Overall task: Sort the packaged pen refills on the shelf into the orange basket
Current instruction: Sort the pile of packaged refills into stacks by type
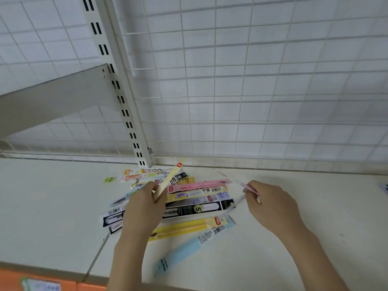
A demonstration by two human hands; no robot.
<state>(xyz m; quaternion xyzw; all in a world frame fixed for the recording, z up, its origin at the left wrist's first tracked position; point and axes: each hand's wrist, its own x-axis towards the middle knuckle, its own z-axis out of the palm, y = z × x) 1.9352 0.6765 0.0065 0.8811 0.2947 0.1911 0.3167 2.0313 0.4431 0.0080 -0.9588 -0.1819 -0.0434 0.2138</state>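
While an orange basket (52,280) shows only as a strip at the bottom edge, below and to the left of the left hand (144,208), that hand curls its fingers around a pale yellow packet (169,181) that slants up and away from it. Under and just right of that hand, a heap of refill packets (195,198) lies on the white shelf (52,206), with a light blue packet (189,246) nearest the viewer. Further right, the right hand (270,204) pinches a thin pink packet (249,188) by its fingertips, close beside the heap.
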